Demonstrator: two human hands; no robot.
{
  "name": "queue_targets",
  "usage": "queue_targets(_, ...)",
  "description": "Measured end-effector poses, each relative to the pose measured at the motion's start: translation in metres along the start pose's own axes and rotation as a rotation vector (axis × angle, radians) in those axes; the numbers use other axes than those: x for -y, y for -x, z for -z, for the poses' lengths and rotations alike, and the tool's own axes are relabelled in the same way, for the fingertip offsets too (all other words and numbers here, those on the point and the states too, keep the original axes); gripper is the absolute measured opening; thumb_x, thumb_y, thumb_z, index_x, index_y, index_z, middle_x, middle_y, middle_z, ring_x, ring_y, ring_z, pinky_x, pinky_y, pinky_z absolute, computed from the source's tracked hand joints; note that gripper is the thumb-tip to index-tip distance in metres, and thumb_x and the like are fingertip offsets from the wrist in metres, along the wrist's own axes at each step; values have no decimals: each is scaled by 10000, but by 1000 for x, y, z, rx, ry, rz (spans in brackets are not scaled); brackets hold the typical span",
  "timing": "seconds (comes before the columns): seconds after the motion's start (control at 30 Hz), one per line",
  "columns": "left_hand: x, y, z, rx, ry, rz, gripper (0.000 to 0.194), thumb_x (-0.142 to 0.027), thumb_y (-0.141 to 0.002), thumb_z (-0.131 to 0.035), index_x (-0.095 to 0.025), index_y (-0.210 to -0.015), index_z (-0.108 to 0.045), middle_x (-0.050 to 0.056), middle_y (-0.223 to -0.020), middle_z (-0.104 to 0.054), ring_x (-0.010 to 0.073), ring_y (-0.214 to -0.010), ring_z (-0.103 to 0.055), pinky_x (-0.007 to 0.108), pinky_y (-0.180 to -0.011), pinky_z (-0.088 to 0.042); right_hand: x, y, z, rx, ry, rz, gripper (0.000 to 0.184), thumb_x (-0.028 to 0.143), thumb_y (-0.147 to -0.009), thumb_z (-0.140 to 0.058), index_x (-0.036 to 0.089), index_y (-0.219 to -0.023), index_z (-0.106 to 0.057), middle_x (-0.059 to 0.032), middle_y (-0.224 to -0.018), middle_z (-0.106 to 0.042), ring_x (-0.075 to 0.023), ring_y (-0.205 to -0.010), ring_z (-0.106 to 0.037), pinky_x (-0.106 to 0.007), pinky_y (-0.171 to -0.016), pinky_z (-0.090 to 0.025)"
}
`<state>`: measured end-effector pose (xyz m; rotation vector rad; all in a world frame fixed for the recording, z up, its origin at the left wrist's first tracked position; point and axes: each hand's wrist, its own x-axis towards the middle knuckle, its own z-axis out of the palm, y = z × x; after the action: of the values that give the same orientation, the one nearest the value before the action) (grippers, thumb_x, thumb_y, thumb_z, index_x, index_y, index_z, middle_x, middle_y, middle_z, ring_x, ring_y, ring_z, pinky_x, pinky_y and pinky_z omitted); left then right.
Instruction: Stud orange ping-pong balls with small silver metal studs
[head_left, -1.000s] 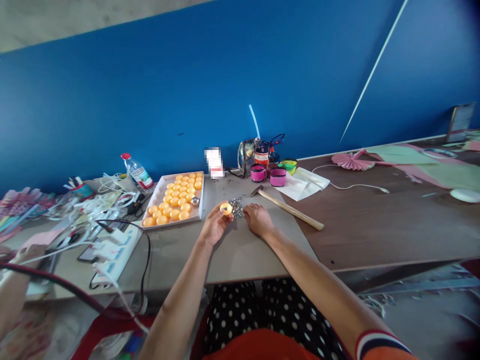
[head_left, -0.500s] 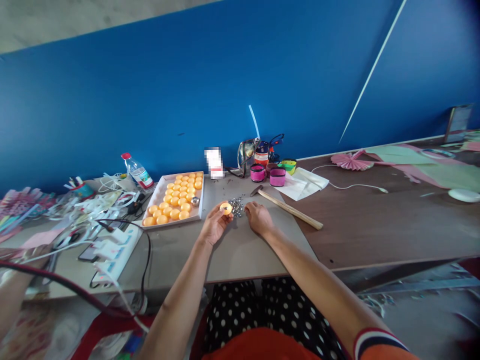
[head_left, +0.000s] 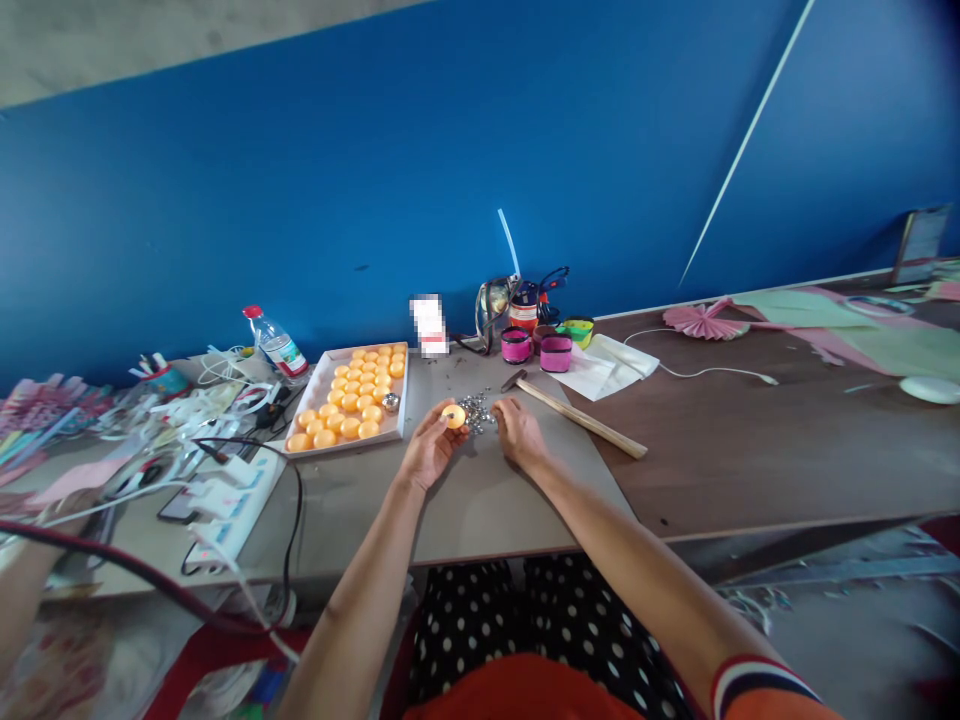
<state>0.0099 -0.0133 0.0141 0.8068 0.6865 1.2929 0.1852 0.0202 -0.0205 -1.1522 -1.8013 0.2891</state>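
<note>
My left hand (head_left: 430,447) is closed around one orange ball (head_left: 453,415), which has a small dark spot on its upper side. A loose heap of small shiny metal pieces (head_left: 475,410) lies on the grey board between my two hands. At the right edge of that heap, my right hand (head_left: 517,430) has its fingers pinched together; whatever is between the fingertips is too small to make out. Left of my hands, a shallow white box (head_left: 405,400) holds several rows of similar orange balls (head_left: 349,402). A round silvery piece (head_left: 391,401) sits among them.
A hammer (head_left: 585,417) with a wooden handle lies right of my right hand. Behind are pink bands (head_left: 556,354) and white paper (head_left: 604,368). A bottle (head_left: 276,342), a power strip (head_left: 240,505) and cables are on the left. Another person's hand (head_left: 71,510) shows at far left.
My right hand has shifted very slightly to the right and up at the edge of the metal pieces. The left hand keeps the orange ball in nearly the same place.
</note>
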Motion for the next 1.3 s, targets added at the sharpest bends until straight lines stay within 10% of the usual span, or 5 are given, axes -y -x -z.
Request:
queue_targets(0.6, 3, -4, 4, -47, -66, -30, 356, -225, -678, -711, -180, -1014, -601, 29, -825, -660, 108, -629, -611, 238, -613, -478, -1, -5, 0, 8, -197, -125, 257, 359, -855, -377, 200, -742, -545, -41, -725, -592, -167, -685, -524, -267, -657, -382)
queue_targets(1.3, 3, -1, 1, 11, -59, 57, 409, -232, -682, -712, -162, -1068, -599, 61, -857, -673, 139, -686, -622, 275, -669, -481, 23, -9, 4, 331, -1300, -512, 241, 299, -604, -727, 184, -760, -583, 37, -635, -578, -84, -533, -491, -248, -576, -377)
